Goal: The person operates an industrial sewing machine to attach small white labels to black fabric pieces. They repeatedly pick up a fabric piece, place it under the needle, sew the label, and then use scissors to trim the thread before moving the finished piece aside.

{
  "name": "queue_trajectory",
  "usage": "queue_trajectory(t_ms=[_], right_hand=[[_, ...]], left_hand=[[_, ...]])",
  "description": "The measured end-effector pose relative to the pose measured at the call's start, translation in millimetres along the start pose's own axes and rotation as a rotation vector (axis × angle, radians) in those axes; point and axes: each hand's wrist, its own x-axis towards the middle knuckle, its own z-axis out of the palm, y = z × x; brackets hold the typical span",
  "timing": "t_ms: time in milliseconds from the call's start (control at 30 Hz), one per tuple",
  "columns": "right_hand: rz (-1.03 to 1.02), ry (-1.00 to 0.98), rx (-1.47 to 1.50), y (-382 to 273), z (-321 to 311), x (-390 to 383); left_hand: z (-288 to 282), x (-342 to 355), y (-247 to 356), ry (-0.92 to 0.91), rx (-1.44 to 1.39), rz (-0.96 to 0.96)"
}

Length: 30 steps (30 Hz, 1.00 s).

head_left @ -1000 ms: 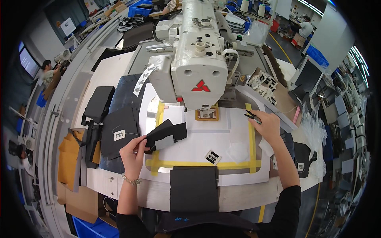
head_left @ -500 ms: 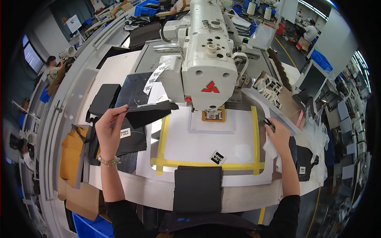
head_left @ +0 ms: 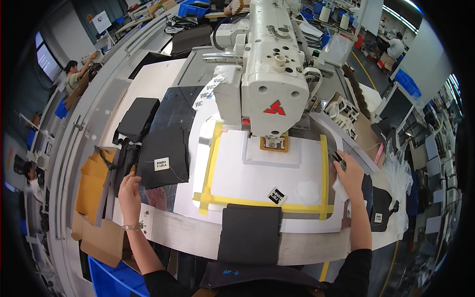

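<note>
At the left, my left hand [head_left: 129, 193] is low beside a stack of dark pieces, its fingertips drawn together round something small and yellowish that I cannot make out. Right next to it lies a black fabric piece [head_left: 173, 143] with a white printed label [head_left: 162, 164] and a loose thread tail. My right hand [head_left: 349, 173] is closed round small dark thread snips [head_left: 339, 161], blades pointing up and away, at the right side of the yellow-taped white template [head_left: 237, 183]. A black-and-white label [head_left: 277, 196] rests on that template. Folded black fabric [head_left: 250, 232] hangs over the near table edge.
A big white sewing machine [head_left: 274, 84] stands over the template, its presser frame [head_left: 274, 143] low on it. More labels [head_left: 342, 111] fill a box at the right. Further black pieces [head_left: 138, 117] lie at far left. An open carton [head_left: 94, 178] and blue bin [head_left: 118, 277] stand nearer.
My left hand has come down and slightly left; the black fabric piece it held raised is out of it, and a labelled piece lies flat beside it. My right hand still holds the snips.
</note>
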Motion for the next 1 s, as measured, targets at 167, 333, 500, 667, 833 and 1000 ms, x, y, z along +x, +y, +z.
queue_trajectory(t_ms=[167,333,500,667,833,1000], right_hand=[[-0.044,0.069,-0.073,8,0,-6],[-0.039,0.028,-0.147,7,-6,-18],[-0.152,0.061,-0.261,-2,-10,-37],[-0.289,0.017,-0.177,-29,-7,-57],[-0.356,-0.047,-0.084,-54,-6,-67],[-0.376,-0.046,-0.020,-52,0,-70]], left_hand=[[6,13,42,0.060,0.001,0.077],[22,24,92,0.029,-0.072,0.295],[48,21,148,-0.131,-0.231,0.529],[81,2,198,-0.357,-0.470,0.723],[98,3,233,-0.518,-0.519,0.820],[96,4,252,-0.581,-0.577,0.852]])
